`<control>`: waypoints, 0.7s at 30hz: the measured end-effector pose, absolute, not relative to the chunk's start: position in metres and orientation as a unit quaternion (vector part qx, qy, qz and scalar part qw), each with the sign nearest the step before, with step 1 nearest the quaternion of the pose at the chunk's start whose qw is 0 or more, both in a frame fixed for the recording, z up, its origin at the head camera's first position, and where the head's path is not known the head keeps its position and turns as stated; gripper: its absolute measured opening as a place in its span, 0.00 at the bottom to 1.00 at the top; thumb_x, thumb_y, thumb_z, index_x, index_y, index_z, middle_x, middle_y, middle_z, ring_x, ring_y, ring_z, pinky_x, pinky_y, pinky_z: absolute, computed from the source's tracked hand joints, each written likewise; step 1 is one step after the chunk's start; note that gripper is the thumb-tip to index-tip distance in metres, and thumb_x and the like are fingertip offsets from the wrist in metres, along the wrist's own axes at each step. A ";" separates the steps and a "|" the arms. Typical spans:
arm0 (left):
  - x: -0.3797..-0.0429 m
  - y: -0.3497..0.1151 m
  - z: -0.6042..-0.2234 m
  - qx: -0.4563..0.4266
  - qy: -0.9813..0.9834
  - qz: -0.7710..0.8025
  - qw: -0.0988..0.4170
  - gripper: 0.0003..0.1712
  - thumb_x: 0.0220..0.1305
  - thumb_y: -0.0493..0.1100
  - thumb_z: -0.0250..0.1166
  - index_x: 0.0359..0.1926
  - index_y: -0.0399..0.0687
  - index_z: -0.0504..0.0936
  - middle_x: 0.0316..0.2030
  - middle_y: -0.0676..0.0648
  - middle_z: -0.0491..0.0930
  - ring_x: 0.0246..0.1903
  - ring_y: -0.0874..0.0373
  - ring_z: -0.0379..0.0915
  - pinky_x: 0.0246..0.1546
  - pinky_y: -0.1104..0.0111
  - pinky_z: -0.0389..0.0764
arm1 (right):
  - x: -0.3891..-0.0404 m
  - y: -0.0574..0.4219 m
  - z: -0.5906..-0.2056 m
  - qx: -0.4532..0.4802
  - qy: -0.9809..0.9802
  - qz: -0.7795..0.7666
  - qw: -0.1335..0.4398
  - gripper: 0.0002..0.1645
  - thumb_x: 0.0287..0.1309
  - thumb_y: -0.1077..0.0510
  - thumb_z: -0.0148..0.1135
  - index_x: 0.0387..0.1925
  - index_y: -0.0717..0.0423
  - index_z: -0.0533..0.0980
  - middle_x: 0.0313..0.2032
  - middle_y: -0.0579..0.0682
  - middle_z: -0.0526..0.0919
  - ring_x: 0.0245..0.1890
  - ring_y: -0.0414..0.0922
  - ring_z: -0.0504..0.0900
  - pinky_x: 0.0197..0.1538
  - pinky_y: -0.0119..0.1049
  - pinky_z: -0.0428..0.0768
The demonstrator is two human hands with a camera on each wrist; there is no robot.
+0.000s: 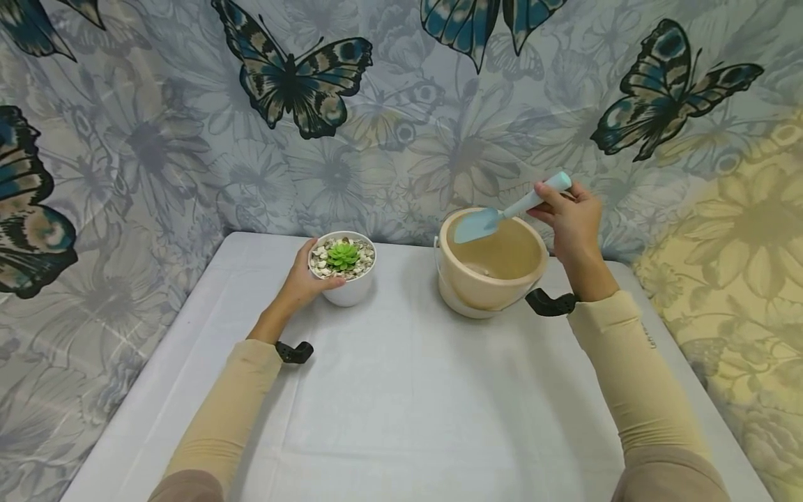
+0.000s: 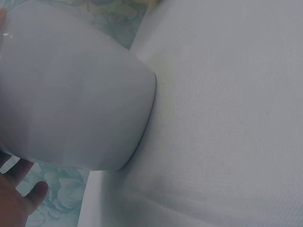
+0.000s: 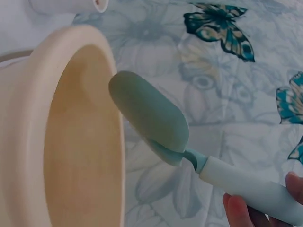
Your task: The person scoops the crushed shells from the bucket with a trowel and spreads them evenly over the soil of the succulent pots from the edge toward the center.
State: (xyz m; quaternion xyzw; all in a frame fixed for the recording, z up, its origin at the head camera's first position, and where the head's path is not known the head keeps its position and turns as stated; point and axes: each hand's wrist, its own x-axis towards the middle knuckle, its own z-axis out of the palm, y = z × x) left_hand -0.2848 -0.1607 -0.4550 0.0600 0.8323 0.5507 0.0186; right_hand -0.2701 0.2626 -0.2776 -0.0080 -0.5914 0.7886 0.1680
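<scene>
My left hand (image 1: 306, 277) grips a white flowerpot (image 1: 347, 293) by its left side, thumb in front and fingers behind. A green succulent (image 1: 343, 256) grows in the pot among pale pebbles (image 1: 321, 259). The left wrist view shows the pot's smooth wall (image 2: 80, 94) and its base at the tablecloth. In my right hand (image 1: 574, 219) a light-blue garden trowel (image 1: 479, 224) is held by the handle, its blade tilted down over the mouth of a cream bucket (image 1: 489, 293). Seen from the right wrist, the trowel blade (image 3: 151, 113) bears no visible soil.
White cloth (image 1: 401, 390) covers the table, which ends at the back against a butterfly-print fabric (image 1: 401, 153). The bucket stands near the back edge, right of the flowerpot, with a thin handle (image 1: 436, 254) at its side. Black wrist cameras (image 1: 295, 352) sit on both wrists.
</scene>
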 end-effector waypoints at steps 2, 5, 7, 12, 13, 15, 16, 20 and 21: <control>-0.285 -0.161 -0.456 0.060 0.831 0.553 0.020 0.66 0.52 0.53 0.75 0.78 0.53 0.36 0.77 0.40 0.41 0.76 0.42 0.41 0.73 0.44 0.52 | -0.272 0.265 -0.280 -0.009 -0.600 0.782 0.167 0.10 0.53 0.64 0.70 0.37 0.63 0.80 0.29 0.49 0.87 0.25 0.42 0.87 0.33 0.32 0.86; -0.285 -0.161 -0.456 0.059 0.830 0.554 0.021 0.66 0.52 0.53 0.75 0.78 0.53 0.37 0.77 0.40 0.41 0.76 0.42 0.41 0.73 0.44 0.52 | -0.275 0.268 -0.287 -0.013 -0.614 0.773 0.160 0.08 0.55 0.64 0.69 0.37 0.63 0.80 0.28 0.48 0.88 0.24 0.41 0.87 0.32 0.32 0.86; -0.285 -0.161 -0.456 0.059 0.830 0.555 0.022 0.67 0.52 0.53 0.75 0.78 0.52 0.36 0.77 0.40 0.41 0.76 0.42 0.41 0.73 0.44 0.52 | -0.278 0.270 -0.292 -0.016 -0.626 0.764 0.156 0.06 0.55 0.64 0.68 0.35 0.61 0.80 0.28 0.46 0.87 0.24 0.41 0.87 0.32 0.31 0.86; -0.284 -0.160 -0.454 0.060 0.830 0.555 0.021 0.67 0.51 0.52 0.76 0.78 0.51 0.37 0.77 0.39 0.40 0.76 0.41 0.41 0.73 0.44 0.51 | -0.284 0.273 -0.304 -0.021 -0.651 0.746 0.138 0.03 0.56 0.65 0.68 0.33 0.60 0.81 0.26 0.44 0.87 0.24 0.39 0.87 0.32 0.30 0.85; -0.284 -0.160 -0.454 0.060 0.830 0.555 0.021 0.67 0.51 0.52 0.76 0.78 0.51 0.37 0.76 0.39 0.41 0.76 0.41 0.41 0.73 0.44 0.51 | -0.285 0.273 -0.306 -0.023 -0.657 0.742 0.136 0.03 0.56 0.65 0.68 0.33 0.61 0.81 0.26 0.44 0.87 0.24 0.39 0.87 0.32 0.30 0.85; -0.284 -0.161 -0.454 0.060 0.829 0.555 0.022 0.67 0.51 0.52 0.76 0.78 0.52 0.36 0.77 0.39 0.41 0.76 0.41 0.41 0.73 0.44 0.51 | -0.288 0.274 -0.310 -0.026 -0.668 0.733 0.128 0.04 0.56 0.65 0.68 0.34 0.61 0.81 0.26 0.43 0.87 0.24 0.38 0.87 0.33 0.30 0.85; -0.284 -0.161 -0.455 0.059 0.830 0.554 0.023 0.67 0.51 0.52 0.75 0.78 0.53 0.36 0.77 0.40 0.40 0.76 0.41 0.41 0.73 0.44 0.52 | -0.289 0.274 -0.312 -0.026 -0.676 0.725 0.127 0.04 0.57 0.65 0.67 0.34 0.60 0.81 0.26 0.42 0.87 0.24 0.38 0.87 0.33 0.29 0.85; -0.285 -0.161 -0.455 0.055 0.834 0.549 0.024 0.66 0.52 0.53 0.75 0.78 0.55 0.36 0.77 0.41 0.40 0.76 0.42 0.41 0.73 0.44 0.51 | -0.293 0.272 -0.319 -0.027 -0.697 0.707 0.118 0.05 0.57 0.65 0.67 0.36 0.62 0.81 0.26 0.40 0.87 0.25 0.37 0.87 0.34 0.29 0.85; -0.285 -0.161 -0.455 0.054 0.834 0.548 0.024 0.66 0.52 0.53 0.75 0.78 0.56 0.36 0.77 0.41 0.40 0.76 0.42 0.40 0.73 0.44 0.51 | -0.294 0.272 -0.321 -0.026 -0.700 0.704 0.116 0.05 0.58 0.65 0.67 0.36 0.62 0.81 0.25 0.40 0.87 0.25 0.37 0.87 0.34 0.29 0.85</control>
